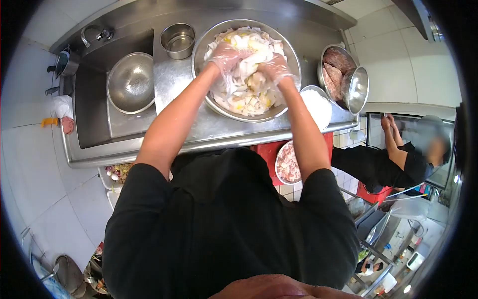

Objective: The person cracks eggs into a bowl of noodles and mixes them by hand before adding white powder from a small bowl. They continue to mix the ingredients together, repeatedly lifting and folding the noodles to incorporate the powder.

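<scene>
A large steel bowl (197, 60) on the steel counter holds a heap of pale, whitish pieces (249, 102) with yellow patches. Both of my hands are inside it, in clear plastic gloves. My left hand (228, 57) is sunk in the pieces at the upper left of the heap, its fingers partly hidden by them. On the right side, my right hand (275, 69) has its fingers curled around some of the pale pieces, beside a blurred lump in the middle of the bowl.
Left are a sink with an empty bowl (130, 83) and a steel pot (178, 41). Right stand a white round container (316, 107), a bowl of meat (336, 70) and a strainer (355, 89). Below sits another meat bowl (289, 163). A co-worker (388, 162) stands at right.
</scene>
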The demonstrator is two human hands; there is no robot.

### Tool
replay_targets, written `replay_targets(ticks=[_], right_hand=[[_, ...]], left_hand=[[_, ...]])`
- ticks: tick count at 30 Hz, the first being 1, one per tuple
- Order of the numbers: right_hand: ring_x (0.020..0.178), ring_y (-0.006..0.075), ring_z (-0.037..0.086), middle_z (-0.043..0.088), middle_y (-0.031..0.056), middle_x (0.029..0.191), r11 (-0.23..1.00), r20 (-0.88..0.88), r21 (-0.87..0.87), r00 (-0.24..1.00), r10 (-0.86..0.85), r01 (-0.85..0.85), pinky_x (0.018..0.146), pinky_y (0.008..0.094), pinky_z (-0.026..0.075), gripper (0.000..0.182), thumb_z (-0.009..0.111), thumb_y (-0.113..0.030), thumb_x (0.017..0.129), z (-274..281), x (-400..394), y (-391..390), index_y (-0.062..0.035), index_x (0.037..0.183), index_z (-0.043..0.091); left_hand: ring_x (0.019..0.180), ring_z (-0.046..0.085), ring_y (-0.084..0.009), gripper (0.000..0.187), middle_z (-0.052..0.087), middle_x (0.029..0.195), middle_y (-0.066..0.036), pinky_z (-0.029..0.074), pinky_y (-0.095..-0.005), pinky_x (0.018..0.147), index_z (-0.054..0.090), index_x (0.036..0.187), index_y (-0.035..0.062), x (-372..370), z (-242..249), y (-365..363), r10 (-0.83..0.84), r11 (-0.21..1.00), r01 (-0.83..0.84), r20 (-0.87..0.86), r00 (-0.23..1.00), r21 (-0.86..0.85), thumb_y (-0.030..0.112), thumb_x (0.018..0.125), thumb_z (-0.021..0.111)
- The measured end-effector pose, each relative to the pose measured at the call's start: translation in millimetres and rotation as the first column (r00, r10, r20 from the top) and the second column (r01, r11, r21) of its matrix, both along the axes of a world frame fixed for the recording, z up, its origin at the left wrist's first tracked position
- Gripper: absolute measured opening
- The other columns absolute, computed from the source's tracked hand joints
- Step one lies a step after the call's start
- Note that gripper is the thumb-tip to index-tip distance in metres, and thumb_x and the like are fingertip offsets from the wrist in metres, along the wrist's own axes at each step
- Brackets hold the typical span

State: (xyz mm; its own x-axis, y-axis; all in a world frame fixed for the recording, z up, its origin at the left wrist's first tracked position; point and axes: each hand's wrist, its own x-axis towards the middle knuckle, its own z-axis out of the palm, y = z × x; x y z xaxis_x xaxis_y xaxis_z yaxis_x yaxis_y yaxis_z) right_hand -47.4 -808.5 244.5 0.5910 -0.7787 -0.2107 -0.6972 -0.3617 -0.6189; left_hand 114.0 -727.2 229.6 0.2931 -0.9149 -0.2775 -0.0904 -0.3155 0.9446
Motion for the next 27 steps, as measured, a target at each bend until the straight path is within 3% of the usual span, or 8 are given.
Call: replay_targets(ticks=[3, 5, 6, 12, 15, 17, 22, 27], right_hand=[[0.084, 0.0309, 0.058, 0.058, 0.0260, 0.091, 0.990, -0.295, -0.012, 0.947, 0.129, -0.139, 0.073, 0.0334, 0.046, 0.061, 0.065, -0.035, 0.061, -0.4, -22.9, -11.9, 0.0114, 0.098, 0.052], [0.090, 0.0312, 0.057, 0.056, 0.0260, 0.100, 0.912, -0.466, -0.074, 0.823, 0.326, -0.403, 0.080, 0.0340, 0.044, 0.060, 0.064, -0.034, 0.063, -2.1, -42.4, 19.2, 0.0089, 0.103, 0.051], [0.093, 0.0314, 0.056, 0.055, 0.0260, 0.104, 0.843, -0.551, -0.082, 0.729, 0.406, -0.531, 0.083, 0.0343, 0.043, 0.060, 0.063, -0.033, 0.064, -7.1, -46.7, 25.9, 0.0076, 0.106, 0.050], [0.085, 0.0332, 0.056, 0.060, 0.0206, 0.090, 0.939, -0.227, 0.016, 0.913, 0.338, -0.344, 0.077, 0.0339, 0.044, 0.051, 0.064, -0.029, 0.062, -114.5, -11.7, 19.9, 0.0043, 0.100, 0.056], [0.082, 0.0321, 0.057, 0.060, 0.0219, 0.089, 0.971, -0.141, 0.158, 0.978, -0.156, 0.178, 0.076, 0.0345, 0.044, 0.047, 0.063, -0.028, 0.063, -50.1, 20.1, 44.1, 0.0012, 0.099, 0.057], [0.089, 0.0320, 0.056, 0.059, 0.0212, 0.095, 0.994, -0.083, 0.108, 0.997, -0.006, 0.015, 0.078, 0.0352, 0.044, 0.053, 0.065, -0.032, 0.062, -26.7, 27.3, 32.6, 0.0014, 0.102, 0.056], [0.094, 0.0323, 0.055, 0.057, 0.0201, 0.104, 0.970, -0.419, -0.172, 0.904, 0.087, -0.173, 0.083, 0.0339, 0.044, 0.063, 0.068, -0.033, 0.060, 34.3, 8.2, -9.6, -0.0003, 0.112, 0.051], [0.105, 0.0306, 0.049, 0.051, 0.0218, 0.113, 0.960, -0.149, -0.164, 0.968, 0.202, -0.226, 0.090, 0.0318, 0.039, 0.077, 0.071, -0.031, 0.058, -44.9, -27.0, -58.6, -0.0030, 0.123, 0.040]], left_hand=[[0.081, 0.060, -0.0260, 0.059, 0.062, 0.090, -0.015, 0.047, -0.0336, 0.071, 0.061, 0.096, 0.0035, 9.4, 32.1, 32.5, -0.245, 0.969, 0.210, 0.391, 0.887, 0.131, 0.051, 0.062, 0.067], [0.084, 0.059, -0.0305, 0.075, 0.063, 0.090, -0.015, 0.045, -0.0369, 0.077, 0.061, 0.099, 0.0052, 2.0, 22.6, 54.4, -0.653, 0.744, 0.385, 0.714, 0.250, 0.546, 0.066, 0.056, 0.061], [0.082, 0.059, -0.0315, 0.074, 0.063, 0.089, -0.014, 0.045, -0.0363, 0.076, 0.063, 0.097, 0.0067, -3.7, 1.1, 59.0, -0.603, 0.775, 0.368, 0.775, 0.188, 0.514, 0.066, 0.053, 0.063], [0.070, 0.059, -0.0258, 0.045, 0.063, 0.074, -0.016, 0.047, -0.0327, 0.064, 0.064, 0.073, 0.0015, 19.5, -52.6, 10.7, -0.596, 0.803, 0.531, 0.339, 0.728, 0.270, 0.042, 0.055, 0.069], [0.065, 0.059, -0.0224, 0.036, 0.062, 0.071, -0.015, 0.047, -0.0324, 0.060, 0.064, 0.070, 0.0010, 31.0, -60.6, 0.2, -0.418, 0.907, 0.418, 0.181, 0.890, 0.039, 0.034, 0.057, 0.069], [0.065, 0.059, -0.0209, 0.033, 0.063, 0.071, -0.014, 0.047, -0.0320, 0.060, 0.064, 0.072, 0.0013, 35.0, -26.5, -4.2, -0.308, 0.951, 0.304, 0.199, 0.930, 0.051, 0.032, 0.060, 0.068], [0.075, 0.060, -0.0245, 0.053, 0.062, 0.081, -0.017, 0.047, -0.0339, 0.069, 0.062, 0.088, -0.0002, 14.1, 39.3, 28.8, -0.347, 0.935, 0.257, 0.491, 0.799, 0.244, 0.048, 0.068, 0.060], [0.082, 0.059, -0.0294, 0.073, 0.061, 0.092, -0.021, 0.046, -0.0379, 0.075, 0.060, 0.096, -0.0027, -34.4, -15.1, 54.2, -0.640, 0.767, 0.405, 0.562, 0.524, 0.497, 0.063, 0.065, 0.055]])
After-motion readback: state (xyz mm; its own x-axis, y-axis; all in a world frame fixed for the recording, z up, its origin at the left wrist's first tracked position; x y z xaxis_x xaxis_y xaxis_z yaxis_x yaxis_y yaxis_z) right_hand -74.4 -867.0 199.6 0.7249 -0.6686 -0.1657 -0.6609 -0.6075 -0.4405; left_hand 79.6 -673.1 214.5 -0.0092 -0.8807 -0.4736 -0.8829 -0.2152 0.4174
